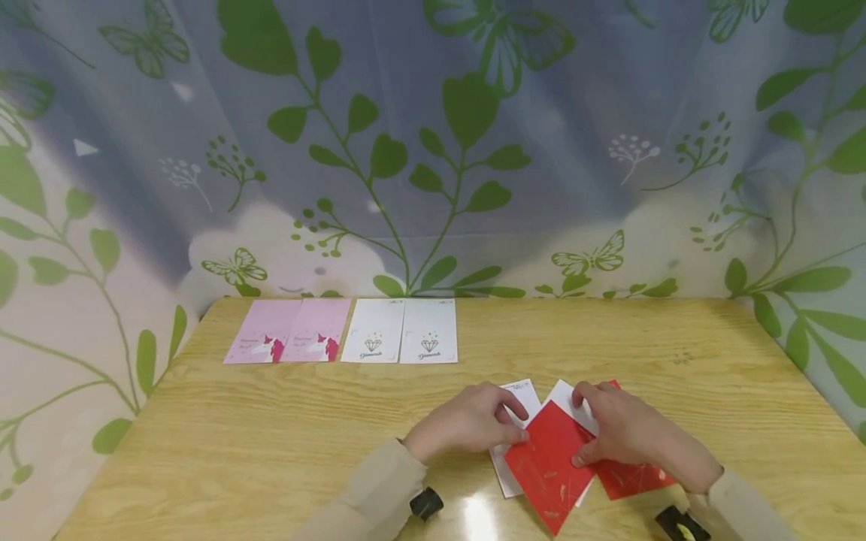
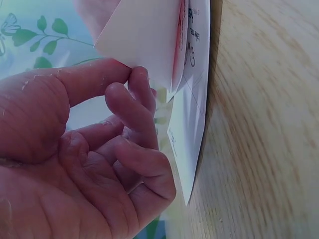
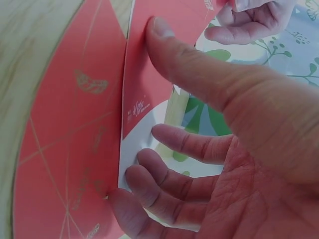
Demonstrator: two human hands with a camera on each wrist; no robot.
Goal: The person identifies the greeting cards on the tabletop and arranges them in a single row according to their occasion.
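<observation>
Left hand (image 1: 468, 422): thumb and finger clamped on corner of gold-marked red paper rectangle (image 1: 551, 473), between both hands. Right hand (image 1: 629, 427): thumb presses it, apart from fingers touching white paper card (image 1: 560, 394). Second red paper rectangle (image 1: 632, 482) under right hand.

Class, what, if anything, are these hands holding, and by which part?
A red card: the left hand pinches its upper-left edge; the right hand grips its right side, thumb on the red face.
</observation>
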